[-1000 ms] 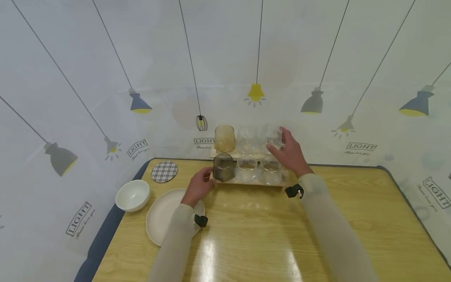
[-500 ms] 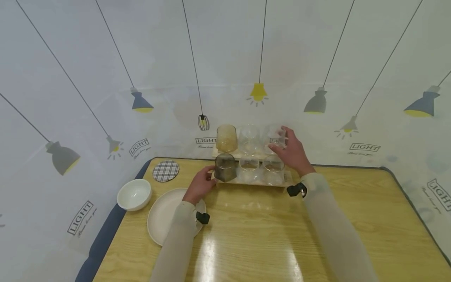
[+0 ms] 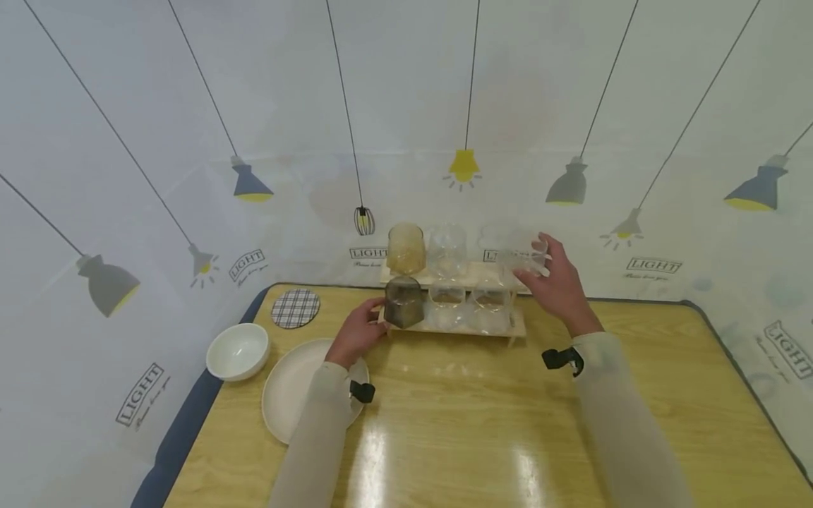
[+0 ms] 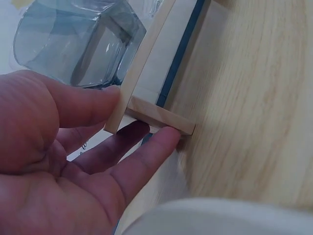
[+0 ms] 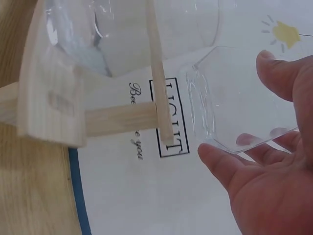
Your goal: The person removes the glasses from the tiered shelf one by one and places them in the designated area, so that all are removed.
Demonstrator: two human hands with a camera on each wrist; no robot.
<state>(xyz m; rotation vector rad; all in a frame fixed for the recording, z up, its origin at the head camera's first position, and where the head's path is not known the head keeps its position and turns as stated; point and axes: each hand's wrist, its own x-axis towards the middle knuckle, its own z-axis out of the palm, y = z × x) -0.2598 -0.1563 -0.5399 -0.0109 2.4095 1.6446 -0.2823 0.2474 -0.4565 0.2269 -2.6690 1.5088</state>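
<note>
A two-tier wooden rack (image 3: 508, 329) (image 4: 161, 115) (image 5: 49, 107) of glasses stands at the table's far edge. My right hand (image 3: 536, 257) (image 5: 239, 105) grips a clear glass (image 3: 522, 259) (image 5: 234, 98) between thumb and fingers, tilted, just off the rack's upper right end. My left hand (image 3: 368, 321) (image 4: 139, 117) rests with fairly straight fingers against the rack's left end, beside a smoky grey glass (image 3: 403, 302) (image 4: 78, 44) on the lower tier. An amber glass (image 3: 406, 248) stands above it.
Other clear glasses (image 3: 447, 250) fill the rack. A white plate (image 3: 286, 395), a white bowl (image 3: 238, 351) and a plaid coaster (image 3: 295, 309) lie at the left of the wooden table (image 3: 457, 437). A printed backdrop rises close behind the rack.
My right hand has taken the clear glass off the rack's upper right spot and carried it to the right. The left hand stays at the rack's left end.
</note>
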